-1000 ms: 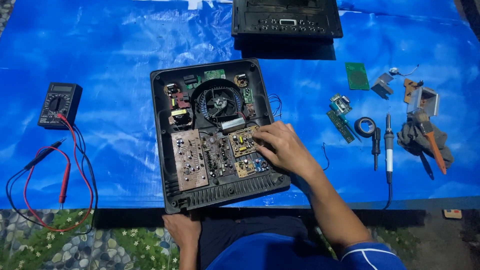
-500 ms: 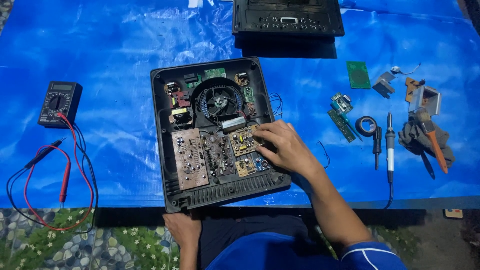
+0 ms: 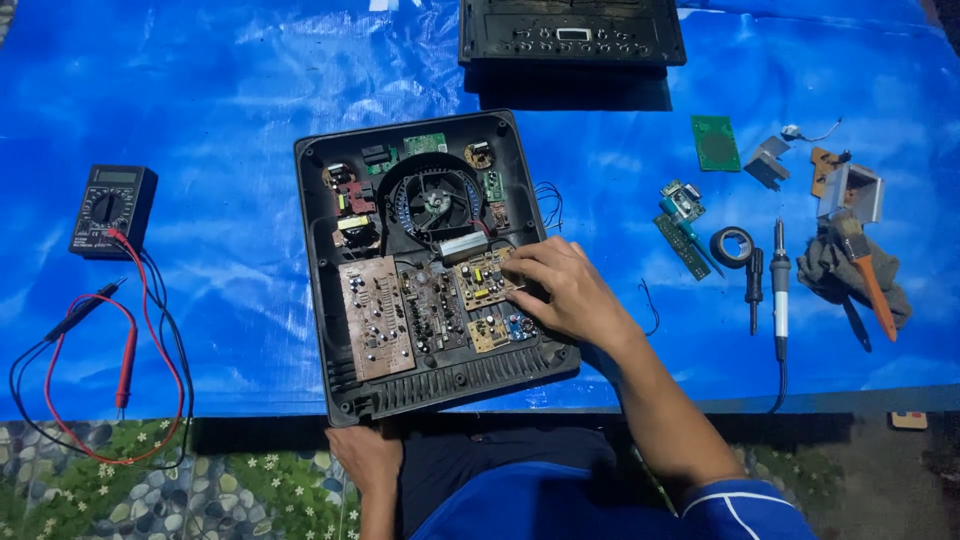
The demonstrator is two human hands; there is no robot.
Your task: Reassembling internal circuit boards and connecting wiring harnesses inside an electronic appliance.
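An opened black appliance base (image 3: 330, 330) lies on a blue tarp, showing a round fan (image 3: 436, 200) and several circuit boards (image 3: 375, 315). My right hand (image 3: 560, 290) rests on the boards at the base's right side, fingers curled over a small yellowish board (image 3: 480, 280); whether it grips anything is hidden. My left hand (image 3: 368, 455) holds the near edge of the base from below.
A black multimeter (image 3: 112, 208) with red and black probe leads (image 3: 125, 360) lies at left. A black cover panel (image 3: 570, 32) sits at the far edge. At right lie a green board (image 3: 716, 142), tape roll (image 3: 732, 246), soldering iron (image 3: 779, 290), brush (image 3: 865, 270) and rag.
My right hand has shifted very slightly on the boards; the base and tools stay where they were.
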